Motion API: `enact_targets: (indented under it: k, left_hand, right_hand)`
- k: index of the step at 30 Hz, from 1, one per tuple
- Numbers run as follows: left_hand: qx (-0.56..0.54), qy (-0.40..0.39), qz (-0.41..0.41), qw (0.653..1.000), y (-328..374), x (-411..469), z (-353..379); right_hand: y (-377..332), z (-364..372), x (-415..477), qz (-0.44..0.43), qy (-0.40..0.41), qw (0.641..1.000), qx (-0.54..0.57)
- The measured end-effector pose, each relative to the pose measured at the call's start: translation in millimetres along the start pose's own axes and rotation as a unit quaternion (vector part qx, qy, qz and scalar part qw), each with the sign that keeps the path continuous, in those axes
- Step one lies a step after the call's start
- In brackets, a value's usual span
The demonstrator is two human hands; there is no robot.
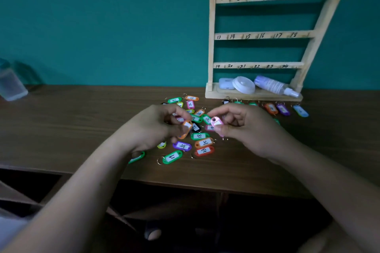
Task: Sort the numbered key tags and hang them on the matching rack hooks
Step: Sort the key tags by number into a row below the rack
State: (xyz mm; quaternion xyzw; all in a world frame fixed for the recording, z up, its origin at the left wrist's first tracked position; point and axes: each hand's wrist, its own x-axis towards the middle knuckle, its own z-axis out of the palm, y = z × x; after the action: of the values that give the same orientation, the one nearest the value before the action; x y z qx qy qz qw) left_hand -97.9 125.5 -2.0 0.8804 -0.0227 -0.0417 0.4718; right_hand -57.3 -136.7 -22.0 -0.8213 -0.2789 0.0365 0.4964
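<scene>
1. While my left hand (162, 127) pinches an orange key tag (186, 127), my right hand (242, 127) pinches a pink key tag (217, 124), with both held close together above the tag pile (199, 136).
2. Orange key tag's long axis slants up-right; the pink key tag stands nearly upright, its ring, I think, hanging below.

Under & just beyond left fingers (174, 111) and right fingers (222, 110): loose key tags (202, 142), close-packed on table (82, 121). Left of left fingers: bare wood, open up to clear container (11, 82). Beyond & right of right fingers: rack (265, 35) base w/ bottle (273, 85), lid (243, 85), tag row (283, 109) along its front.
</scene>
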Motion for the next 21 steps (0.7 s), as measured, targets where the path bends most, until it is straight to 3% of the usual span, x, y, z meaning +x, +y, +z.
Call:
enact_targets:
  k: [7,12,17,21]
  left_hand:
    - [-0.037,-0.013,-0.005,0.999,24.4,13.4,39.0]
    - [-0.041,0.001,-0.002,0.999,36.2,21.1,62.1]
    - [-0.117,0.020,-0.014,0.993,47.3,26.3,82.0]
    - [-0.163,0.010,-0.033,0.986,52.7,30.6,93.6]
  right_hand:
    - [6.7,-20.3,-7.0,0.057,0.024,0.998,0.019]
    - [9.3,-35.5,-10.7,0.095,0.058,0.989,0.098]
    - [8.4,-44.4,-12.4,0.139,0.110,0.946,0.272]
    - [11.1,-46.0,-14.0,0.142,0.161,0.934,0.287]
